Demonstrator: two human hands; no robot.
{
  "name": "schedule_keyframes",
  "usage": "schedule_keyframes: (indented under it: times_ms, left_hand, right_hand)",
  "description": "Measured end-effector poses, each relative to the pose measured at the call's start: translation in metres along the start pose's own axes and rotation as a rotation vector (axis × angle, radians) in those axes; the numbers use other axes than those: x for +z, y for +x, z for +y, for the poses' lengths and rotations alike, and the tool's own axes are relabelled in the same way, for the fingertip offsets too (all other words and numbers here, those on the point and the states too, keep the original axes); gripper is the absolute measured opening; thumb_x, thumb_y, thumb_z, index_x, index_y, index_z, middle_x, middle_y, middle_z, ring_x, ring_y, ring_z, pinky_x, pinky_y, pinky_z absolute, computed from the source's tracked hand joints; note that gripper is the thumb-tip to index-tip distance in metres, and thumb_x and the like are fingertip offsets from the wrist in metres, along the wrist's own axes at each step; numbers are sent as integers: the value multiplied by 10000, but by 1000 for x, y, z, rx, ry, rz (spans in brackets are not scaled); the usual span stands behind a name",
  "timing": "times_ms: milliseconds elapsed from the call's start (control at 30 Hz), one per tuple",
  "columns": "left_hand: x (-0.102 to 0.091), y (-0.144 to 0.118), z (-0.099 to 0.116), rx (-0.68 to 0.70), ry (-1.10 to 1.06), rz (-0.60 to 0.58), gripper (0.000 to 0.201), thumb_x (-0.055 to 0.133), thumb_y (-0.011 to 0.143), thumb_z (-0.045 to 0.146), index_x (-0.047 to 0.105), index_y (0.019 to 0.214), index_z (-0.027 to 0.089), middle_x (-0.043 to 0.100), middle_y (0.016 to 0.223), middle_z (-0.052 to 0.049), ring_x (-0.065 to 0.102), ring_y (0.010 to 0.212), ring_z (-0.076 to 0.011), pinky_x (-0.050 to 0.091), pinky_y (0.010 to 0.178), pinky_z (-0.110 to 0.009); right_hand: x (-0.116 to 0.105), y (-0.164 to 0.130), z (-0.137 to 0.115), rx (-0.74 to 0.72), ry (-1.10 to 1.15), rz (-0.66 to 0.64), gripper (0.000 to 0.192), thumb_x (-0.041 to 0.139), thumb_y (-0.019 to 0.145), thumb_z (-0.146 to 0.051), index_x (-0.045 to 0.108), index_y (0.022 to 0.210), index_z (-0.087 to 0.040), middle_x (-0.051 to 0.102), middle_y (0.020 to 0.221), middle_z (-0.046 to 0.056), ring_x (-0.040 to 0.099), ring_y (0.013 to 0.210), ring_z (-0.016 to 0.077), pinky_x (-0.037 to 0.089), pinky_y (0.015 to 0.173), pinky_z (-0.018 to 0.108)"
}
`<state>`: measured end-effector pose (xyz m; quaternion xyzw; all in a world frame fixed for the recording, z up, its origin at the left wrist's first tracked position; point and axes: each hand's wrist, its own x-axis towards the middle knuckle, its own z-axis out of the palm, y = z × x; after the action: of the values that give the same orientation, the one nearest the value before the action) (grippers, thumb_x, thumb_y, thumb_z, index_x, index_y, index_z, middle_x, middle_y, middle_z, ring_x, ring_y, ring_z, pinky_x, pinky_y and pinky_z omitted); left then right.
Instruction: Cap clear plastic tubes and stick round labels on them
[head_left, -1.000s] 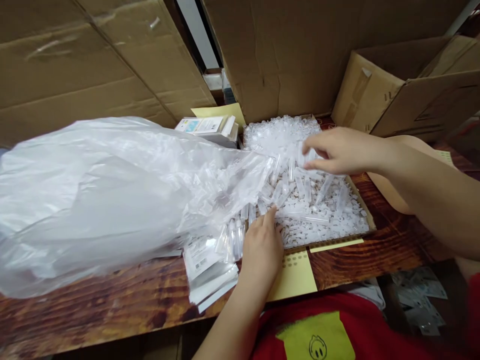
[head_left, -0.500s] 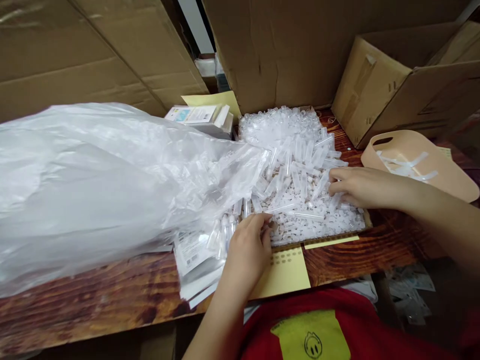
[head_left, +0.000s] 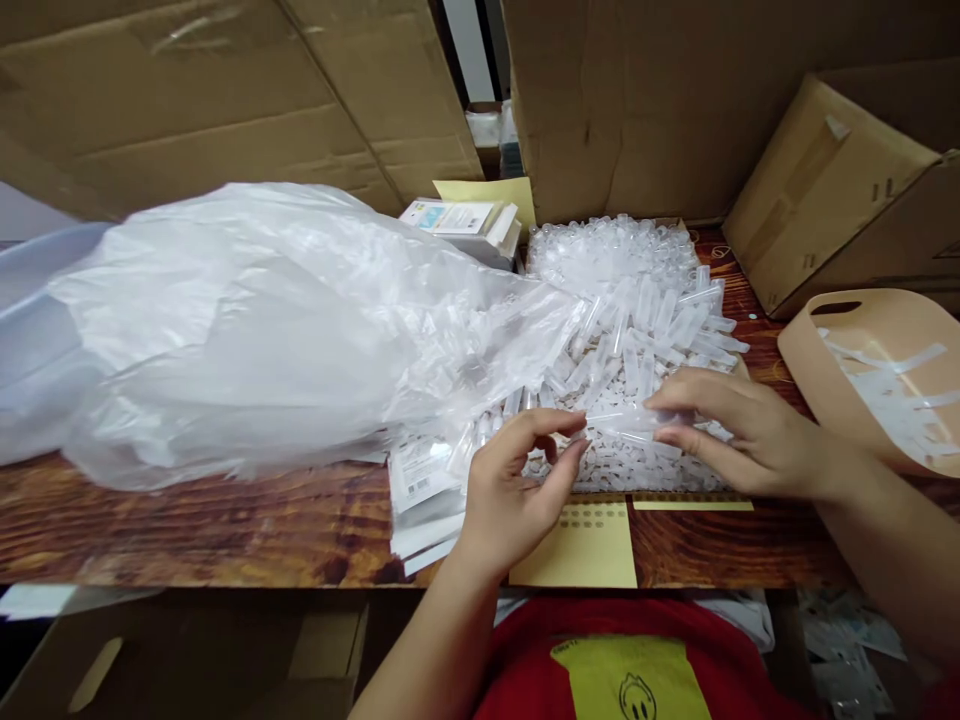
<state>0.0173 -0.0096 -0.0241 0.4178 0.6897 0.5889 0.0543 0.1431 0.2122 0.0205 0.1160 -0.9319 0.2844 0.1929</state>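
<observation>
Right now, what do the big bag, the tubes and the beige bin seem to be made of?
The big bag: thin plastic film by its look, glossy, milky and wrinkled. The tubes: probably plastic, smooth and translucent with bright highlights, though glass can't be ruled out. The beige bin: likely molded plastic, smooth and fairly matte, judging by its rounded form.

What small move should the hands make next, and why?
Perhaps ease the right hand toward the left hand: the right seems to pinch a clear tube aimed roughly at the left's nearly meeting fingertips. Whether those hold anything is too small to tell.
</observation>
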Motion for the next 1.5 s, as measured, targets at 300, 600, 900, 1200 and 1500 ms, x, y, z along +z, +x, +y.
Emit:
schedule_keyframes:
  times_ms: [300,600,900,1200,1500]
  left_hand:
    - [4,-1,1,46,-267,-31,679,769,847,32,494,1415,285,738,1135,-49,739,897,-122,612,712,-195]
    - [9,1,-2,376,73,-61,848,689,867,-53,340,1585,234,695,1298,-132,727,983,-144,606,684,-193]
    - [14,5,5,537,374,-181,933,625,916,-49,168,1672,252,646,1366,-192,666,1239,-234,622,969,-372]
    - [21,6,14,425,191,-201,985,644,884,-50,197,1653,373,597,1457,-165,718,1135,-220,652,787,-278]
    - [19,7,20,160,-291,3,705,884,696,-20,654,1299,262,795,918,-2,796,839,-156,632,683,-159]
  right_hand:
    - [19,0,-9,7,157,57,144,605,1010,-186,597,1152,-207,670,954,62,644,872,160,522,750,266]
    - [11,-5,-12,-2,90,72,129,639,984,-164,628,1113,-170,641,893,48,621,790,145,508,695,253]
    - [20,-8,-22,50,-2,58,97,554,1024,-181,630,1055,-128,635,885,76,607,821,176,522,737,292]
    - [14,-17,-16,130,141,61,125,580,1021,-231,667,1014,-141,669,880,49,635,804,141,511,722,247]
    - [9,-16,-18,483,631,162,113,767,871,-334,752,888,-223,718,830,-10,666,763,104,500,675,172]
